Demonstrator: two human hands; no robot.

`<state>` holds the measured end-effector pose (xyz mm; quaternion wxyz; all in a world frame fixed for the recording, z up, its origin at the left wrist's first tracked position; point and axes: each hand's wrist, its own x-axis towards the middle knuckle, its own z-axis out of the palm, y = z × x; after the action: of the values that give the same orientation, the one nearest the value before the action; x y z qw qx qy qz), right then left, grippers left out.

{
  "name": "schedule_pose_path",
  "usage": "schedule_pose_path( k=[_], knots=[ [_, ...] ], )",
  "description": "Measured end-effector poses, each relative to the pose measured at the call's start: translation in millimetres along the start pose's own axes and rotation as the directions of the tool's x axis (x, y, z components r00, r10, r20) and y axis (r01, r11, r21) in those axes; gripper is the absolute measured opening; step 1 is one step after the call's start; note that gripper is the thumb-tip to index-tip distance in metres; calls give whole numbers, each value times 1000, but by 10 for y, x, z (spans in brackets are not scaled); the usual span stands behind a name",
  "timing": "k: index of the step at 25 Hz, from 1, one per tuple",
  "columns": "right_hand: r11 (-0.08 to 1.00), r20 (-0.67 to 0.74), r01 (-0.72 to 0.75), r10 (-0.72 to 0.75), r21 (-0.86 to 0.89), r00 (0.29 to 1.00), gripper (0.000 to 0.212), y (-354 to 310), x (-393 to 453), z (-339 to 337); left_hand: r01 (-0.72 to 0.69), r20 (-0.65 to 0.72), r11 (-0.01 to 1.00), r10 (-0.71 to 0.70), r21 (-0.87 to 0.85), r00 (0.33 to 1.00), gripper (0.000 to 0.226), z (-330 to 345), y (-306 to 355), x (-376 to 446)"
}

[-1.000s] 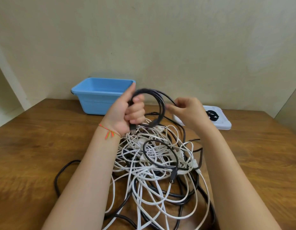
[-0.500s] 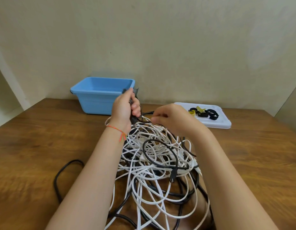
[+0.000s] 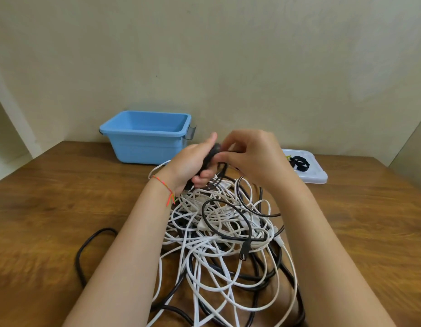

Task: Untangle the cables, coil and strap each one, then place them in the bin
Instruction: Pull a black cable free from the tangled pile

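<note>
A tangle of white and black cables (image 3: 224,234) lies on the wooden table (image 3: 63,197) in front of me. Just above its far side, my left hand (image 3: 193,164) grips a small bundle of coiled black cable (image 3: 211,153). My right hand (image 3: 252,154) is close against it, fingers curled and pinching the same black cable as it runs down into the pile. The blue bin (image 3: 145,135) stands behind the hands to the left, and nothing shows inside it. A black plug end (image 3: 243,253) lies in the pile.
A white tray (image 3: 315,173) with black and yellow straps (image 3: 299,161) sits at the back right, partly hidden by my right hand. A loop of black cable (image 3: 91,246) trails out on the left. A wall stands close behind the table.
The wide black loop held up a second ago has been drawn into a tight bundle in my left hand. My right hand moved left and up to meet it.
</note>
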<state>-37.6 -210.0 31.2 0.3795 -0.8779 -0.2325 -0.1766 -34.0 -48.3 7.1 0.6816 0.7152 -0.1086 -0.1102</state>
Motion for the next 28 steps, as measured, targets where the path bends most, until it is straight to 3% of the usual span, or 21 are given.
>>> schedule_pose_path(
  k=[2,5,7,9,10,12,13,15,17,19,23,28],
  knots=[
    [982,-144,-58,32,-179,989,40,82,16,7,48,140,998,-54,44,989,60,17,36,-39],
    [996,-113,-66,72,59,991,30,122,44,-18,17,244,996,4,-86,970,48,-13,26,-30],
    [990,-98,-50,63,130,993,15,119,43,-24,57,323,938,61,-343,944,46,-95,-34,6],
    [994,-115,-73,82,85,990,13,154,52,-36,119,408,714,248,-690,879,45,-223,-86,42],
    [993,-97,-105,110,55,989,16,189,57,-38,146,378,551,336,-821,863,42,-282,-86,51],
    [982,-27,-187,187,-15,982,21,285,69,-25,34,148,319,342,-947,928,39,-375,-79,82],
    [973,3,-224,225,-57,974,23,332,75,-9,-86,-9,272,271,-958,962,41,-396,-74,85],
    [945,57,-297,306,-136,950,22,395,79,33,-285,-257,231,145,-930,956,43,-382,-87,77],
    [908,118,-357,388,-218,914,20,406,74,83,-392,-386,249,72,-886,920,42,-329,-117,99],
    [890,131,-357,405,-283,905,18,406,71,123,-425,-437,349,50,-835,898,41,-249,-101,120],
    [954,40,-218,231,-206,972,16,277,48,138,-440,-445,639,167,-630,880,38,-107,41,114],
    [984,203,-53,87,-168,975,17,22,-5,215,-434,-454,845,269,-312,849,43,118,79,109]
  ],
)
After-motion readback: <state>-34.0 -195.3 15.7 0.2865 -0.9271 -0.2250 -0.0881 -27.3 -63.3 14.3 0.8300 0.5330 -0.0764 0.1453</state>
